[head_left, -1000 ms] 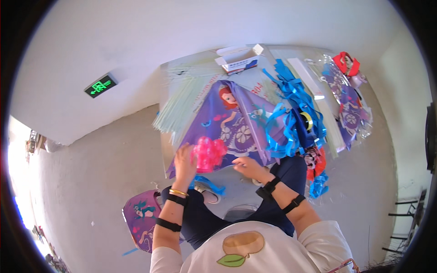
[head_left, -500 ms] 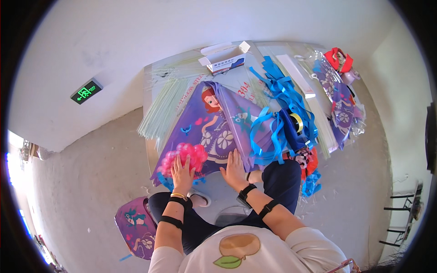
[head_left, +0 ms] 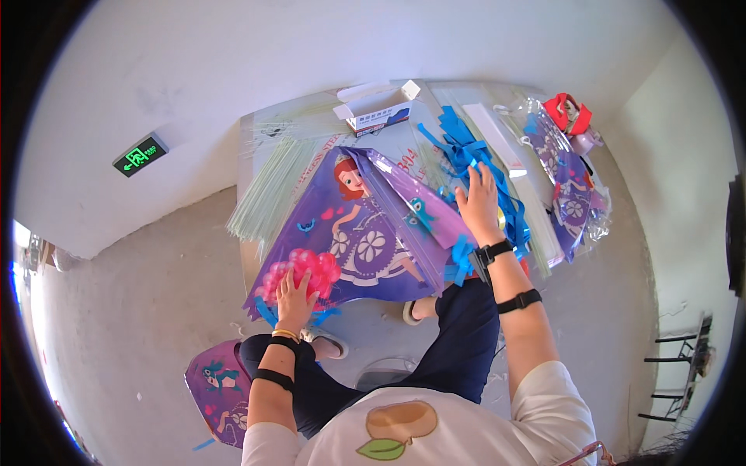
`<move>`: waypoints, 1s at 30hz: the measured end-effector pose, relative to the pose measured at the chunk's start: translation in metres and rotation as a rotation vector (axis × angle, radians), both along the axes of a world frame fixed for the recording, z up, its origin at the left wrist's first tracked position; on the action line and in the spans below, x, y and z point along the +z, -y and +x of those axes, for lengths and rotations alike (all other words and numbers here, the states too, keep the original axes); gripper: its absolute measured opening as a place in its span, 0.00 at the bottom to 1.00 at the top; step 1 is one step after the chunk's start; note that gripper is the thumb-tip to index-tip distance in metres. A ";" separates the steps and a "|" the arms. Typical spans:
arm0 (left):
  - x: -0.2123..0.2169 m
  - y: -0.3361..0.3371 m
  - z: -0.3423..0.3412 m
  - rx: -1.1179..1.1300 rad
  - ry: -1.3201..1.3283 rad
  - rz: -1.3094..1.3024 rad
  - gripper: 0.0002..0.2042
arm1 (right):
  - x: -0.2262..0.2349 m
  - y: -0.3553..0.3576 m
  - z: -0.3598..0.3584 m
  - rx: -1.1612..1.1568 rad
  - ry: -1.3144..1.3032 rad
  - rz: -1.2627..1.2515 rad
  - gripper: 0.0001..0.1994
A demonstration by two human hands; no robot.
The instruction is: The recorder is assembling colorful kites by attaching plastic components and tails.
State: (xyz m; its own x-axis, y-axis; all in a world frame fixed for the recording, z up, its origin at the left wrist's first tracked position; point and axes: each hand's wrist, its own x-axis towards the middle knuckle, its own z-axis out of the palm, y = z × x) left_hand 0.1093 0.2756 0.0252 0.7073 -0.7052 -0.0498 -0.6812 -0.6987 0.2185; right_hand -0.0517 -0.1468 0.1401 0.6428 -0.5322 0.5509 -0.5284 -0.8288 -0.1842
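A purple kite (head_left: 373, 233) with a cartoon figure printed on it lies across the table edge and over my knees. My left hand (head_left: 294, 293) rests on its lower left corner, pressing on a pink ruffled tail piece (head_left: 303, 270). My right hand (head_left: 478, 200) reaches out to the right, fingers spread on a heap of blue ribbon strips (head_left: 474, 155) beside the kite. Blue ribbon ends (head_left: 460, 256) hang from the kite near my right wrist.
A white table (head_left: 264, 128) carries a bundle of thin pale rods (head_left: 268, 194), an open white and blue carton (head_left: 377, 113), long white strips (head_left: 505, 151) and bagged purple kites (head_left: 571, 186) with a red item (head_left: 567, 113). Another purple kite (head_left: 221, 392) lies on the floor.
My right hand left the kite's lower middle and stretched right onto the blue ribbons. My left hand stayed on the pink tail at the kite's corner. The view shifted slightly.
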 end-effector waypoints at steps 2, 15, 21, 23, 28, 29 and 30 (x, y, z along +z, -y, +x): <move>-0.003 -0.009 0.003 -0.020 0.039 -0.037 0.27 | -0.005 -0.021 0.000 0.140 -0.059 0.189 0.23; -0.056 -0.006 -0.093 0.724 -1.221 -0.731 0.17 | -0.086 -0.090 -0.008 0.156 -0.413 0.317 0.38; -0.081 -0.015 -0.073 1.052 -1.481 -1.171 0.21 | -0.102 -0.119 -0.003 0.080 -0.393 0.337 0.44; -0.076 -0.006 -0.068 1.078 -1.486 -1.179 0.19 | -0.111 -0.119 -0.001 -0.004 -0.478 0.372 0.46; -0.065 -0.006 -0.071 1.115 -1.435 -1.178 0.17 | -0.110 -0.137 0.011 -0.010 -0.513 0.438 0.47; -0.063 -0.005 -0.074 1.098 -1.467 -1.226 0.17 | -0.110 -0.140 0.013 -0.019 -0.506 0.403 0.46; -0.059 0.000 -0.075 1.103 -1.458 -1.232 0.17 | -0.111 -0.139 0.012 -0.010 -0.505 0.405 0.46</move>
